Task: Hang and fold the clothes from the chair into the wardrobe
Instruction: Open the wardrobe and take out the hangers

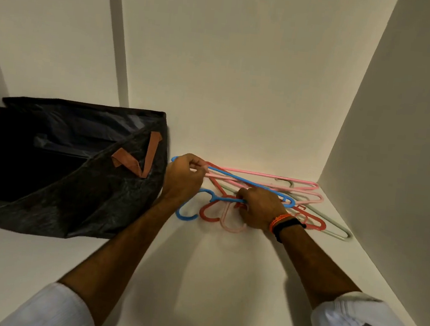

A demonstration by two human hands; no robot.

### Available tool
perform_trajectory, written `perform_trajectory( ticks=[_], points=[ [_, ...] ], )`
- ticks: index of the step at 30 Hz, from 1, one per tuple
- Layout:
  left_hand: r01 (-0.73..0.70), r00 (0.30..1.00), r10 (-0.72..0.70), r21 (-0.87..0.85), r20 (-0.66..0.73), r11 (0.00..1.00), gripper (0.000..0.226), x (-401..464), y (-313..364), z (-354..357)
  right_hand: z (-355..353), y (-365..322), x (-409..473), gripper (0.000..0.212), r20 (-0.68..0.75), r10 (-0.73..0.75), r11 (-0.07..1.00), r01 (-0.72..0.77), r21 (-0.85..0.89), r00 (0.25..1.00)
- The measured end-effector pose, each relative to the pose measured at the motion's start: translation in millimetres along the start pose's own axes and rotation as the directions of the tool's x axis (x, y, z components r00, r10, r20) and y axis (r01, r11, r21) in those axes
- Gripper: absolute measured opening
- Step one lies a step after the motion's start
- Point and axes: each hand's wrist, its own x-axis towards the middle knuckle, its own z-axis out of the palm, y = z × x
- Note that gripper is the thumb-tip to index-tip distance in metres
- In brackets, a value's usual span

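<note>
Inside a pale wardrobe compartment, a person's two hands work at a tangle of plastic hangers lying on the shelf point(196, 280) near its right back corner. The left hand point(184, 177) pinches the far corner of the blue hanger point(246, 180), fingers curled round its bar; the right hand point(260, 208), banded at the wrist in orange and black, grips the same hanger near its neck. The blue hanger sits on top of the pile — its long axis runs left to right across the shelf, tilting toward the viewer at the right end, and its hook point(186, 211) curls toward the viewer at the pile's front-left.

The risk, by the look of it, is snagging: the red hanger point(210, 212) and pink hanger point(268, 176) overlap the blue one, their hooks side by side with its own, so a straight lift could drag the whole bundle up or send hangers off the shelf. A grey hanger point(334, 226) lies beneath, toward the right wall.

A dark fabric storage bag point(61, 173) with brown handles stands just left of the left hand — a wide swing could knock it.
</note>
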Motion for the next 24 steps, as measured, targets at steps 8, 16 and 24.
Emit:
perform_trajectory(
  ticks=[8,16,24],
  points=[
    [0.227,0.937,-0.292,-0.303,-0.193,0.926,0.032,5.3,-15.9,-5.7,-23.2,20.6,-14.8,0.024,-0.298,0.003,0.999,0.013,0.051,0.955],
    [0.373,0.879,-0.209,-0.345,0.429,0.861,0.018,-10.1,12.2,5.3,-52.9,-4.6,-13.0,0.021,-0.370,0.143,0.949,-0.022,0.313,0.918],
    [0.449,0.842,-0.102,-0.584,0.529,0.677,0.036,-18.3,48.2,26.3,-65.0,-29.2,-12.9,0.053,-0.275,0.167,0.843,0.007,0.537,0.947]
  ],
)
